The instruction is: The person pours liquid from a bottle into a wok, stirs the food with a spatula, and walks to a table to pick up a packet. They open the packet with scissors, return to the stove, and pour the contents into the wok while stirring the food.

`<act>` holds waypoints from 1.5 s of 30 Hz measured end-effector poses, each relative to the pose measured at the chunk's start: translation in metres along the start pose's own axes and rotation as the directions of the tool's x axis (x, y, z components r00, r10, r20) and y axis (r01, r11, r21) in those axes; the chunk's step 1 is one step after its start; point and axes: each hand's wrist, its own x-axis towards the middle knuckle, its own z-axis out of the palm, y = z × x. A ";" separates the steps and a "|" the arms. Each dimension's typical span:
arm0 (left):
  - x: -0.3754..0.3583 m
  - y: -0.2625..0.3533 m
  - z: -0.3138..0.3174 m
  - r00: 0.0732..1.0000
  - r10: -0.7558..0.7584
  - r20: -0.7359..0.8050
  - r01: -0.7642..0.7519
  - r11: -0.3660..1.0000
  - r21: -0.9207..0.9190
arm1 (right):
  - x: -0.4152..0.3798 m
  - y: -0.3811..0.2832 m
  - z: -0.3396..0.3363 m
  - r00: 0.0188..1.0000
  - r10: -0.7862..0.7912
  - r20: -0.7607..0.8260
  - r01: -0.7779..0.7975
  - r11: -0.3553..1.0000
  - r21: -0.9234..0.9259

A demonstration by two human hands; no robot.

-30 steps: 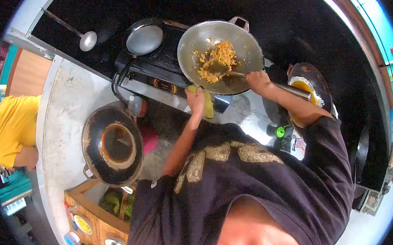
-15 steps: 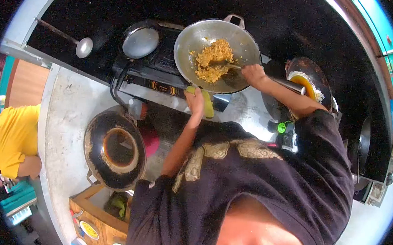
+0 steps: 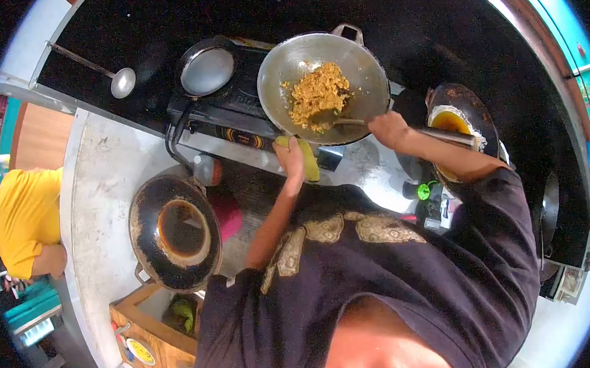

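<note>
A large metal wok (image 3: 362,66) sits on the stove, holding a mound of orange-brown food that looks like fried rice (image 3: 320,90). My left hand (image 3: 289,158) is closed around a yellow-green cloth (image 3: 310,164), pressed to the wok's near rim; any handle beneath is hidden. In my right hand (image 3: 390,130) is a long-handled metal spatula (image 3: 446,137). Its blade dips into the wok at the near edge of the food, partly covered by it. The handle's end sticks out past my right forearm.
Left of the wok is a small pan (image 3: 208,72). A dark wok with brown liquid (image 3: 137,222) stands at lower left. On the right, another pan (image 3: 477,103) holds a yellow-orange liquid. A ladle (image 3: 123,83) lies upper left. Someone in a yellow shirt (image 3: 29,213) is far left.
The spatula's blade has come nearer to me, toward the wok's near side, and the food has shifted. My right forearm has swung slightly outward. My left hand keeps the cloth at the rim.
</note>
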 end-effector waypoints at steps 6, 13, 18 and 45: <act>0.011 -0.020 -0.007 0.999 -0.022 0.042 0.021 0.999 0.025 | 0.008 0.034 0.018 0.993 -0.031 0.110 0.037 0.998 -0.048; -0.003 0.023 -0.011 0.998 0.066 0.019 -0.068 0.985 0.161 | 0.043 0.082 -0.043 0.994 0.060 0.092 -0.038 0.972 -0.230; 0.018 0.011 -0.022 0.993 0.079 0.090 -0.101 0.959 0.266 | 0.066 0.111 0.010 0.981 0.185 -0.059 -0.187 0.981 -0.045; -0.005 0.079 -0.027 0.988 0.010 0.155 -0.058 0.950 0.308 | 0.072 0.068 0.063 0.990 0.025 0.136 -0.070 0.941 0.331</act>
